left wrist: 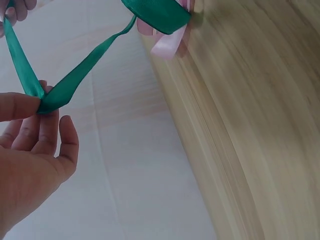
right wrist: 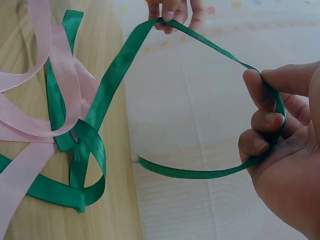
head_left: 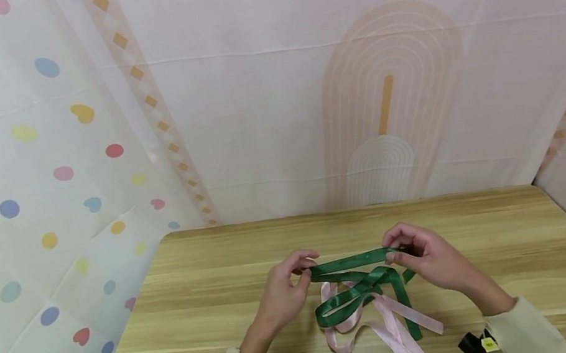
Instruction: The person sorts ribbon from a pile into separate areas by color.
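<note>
A green satin ribbon (head_left: 352, 261) stretches between both hands above the table. My left hand (head_left: 284, 290) pinches it between thumb and fingers, and in the left wrist view the ribbon (left wrist: 65, 90) folds sharply at that pinch. My right hand (head_left: 434, 257) pinches the same ribbon; in the right wrist view it runs through the palm and a loose cut end (right wrist: 190, 173) hangs out past the fingers. The rest of the green ribbon lies in loops below the hands. Tangled with it is a pale pink ribbon (head_left: 399, 339), spread in strips on the wood.
The wooden table (head_left: 200, 317) has its far edge against a patterned cloth backdrop (head_left: 254, 143). Another cloth with coloured dots and hearts (head_left: 39, 213) hangs at the left. Black straps (head_left: 472, 346) show at both wrists below the sleeves.
</note>
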The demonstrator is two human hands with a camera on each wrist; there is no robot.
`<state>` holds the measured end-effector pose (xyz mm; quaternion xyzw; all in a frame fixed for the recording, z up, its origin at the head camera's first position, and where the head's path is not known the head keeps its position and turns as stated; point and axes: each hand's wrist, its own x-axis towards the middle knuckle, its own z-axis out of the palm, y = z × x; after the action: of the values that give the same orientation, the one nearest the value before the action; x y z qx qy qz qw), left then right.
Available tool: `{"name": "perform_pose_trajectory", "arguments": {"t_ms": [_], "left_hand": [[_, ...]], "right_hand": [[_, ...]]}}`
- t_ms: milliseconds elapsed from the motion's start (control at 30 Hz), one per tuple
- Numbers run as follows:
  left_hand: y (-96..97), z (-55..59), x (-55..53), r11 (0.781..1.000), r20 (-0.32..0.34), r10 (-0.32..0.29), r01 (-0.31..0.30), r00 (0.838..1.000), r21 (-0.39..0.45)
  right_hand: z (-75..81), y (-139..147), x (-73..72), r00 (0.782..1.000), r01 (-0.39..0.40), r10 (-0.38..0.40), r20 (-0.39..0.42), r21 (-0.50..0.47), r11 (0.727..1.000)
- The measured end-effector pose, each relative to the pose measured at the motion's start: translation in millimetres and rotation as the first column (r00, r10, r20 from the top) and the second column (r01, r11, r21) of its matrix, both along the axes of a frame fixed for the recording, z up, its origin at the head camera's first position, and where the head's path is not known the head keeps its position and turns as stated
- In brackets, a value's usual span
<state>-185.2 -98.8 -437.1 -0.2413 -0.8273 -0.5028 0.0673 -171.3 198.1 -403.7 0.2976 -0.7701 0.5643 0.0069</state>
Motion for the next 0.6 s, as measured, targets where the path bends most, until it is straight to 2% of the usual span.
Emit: {"name": "perform_pose_trajectory", "arguments": {"t_ms": [333,600], "left_hand": [[-5.2,0.1,-2.8,0.999,0.029,0.033,-0.032,0.999,-0.024],[-13.6,-1.3,-2.8,0.999,0.077,0.046,-0.045,0.996,-0.016]], "right_hand": [[2.5,6.9,0.5,1.000,0.010,-0.010,0.002,-0.010,1.000],[3.3,14.7,1.2,0.999,0.035,-0.035,-0.021,-0.027,0.999]]}}
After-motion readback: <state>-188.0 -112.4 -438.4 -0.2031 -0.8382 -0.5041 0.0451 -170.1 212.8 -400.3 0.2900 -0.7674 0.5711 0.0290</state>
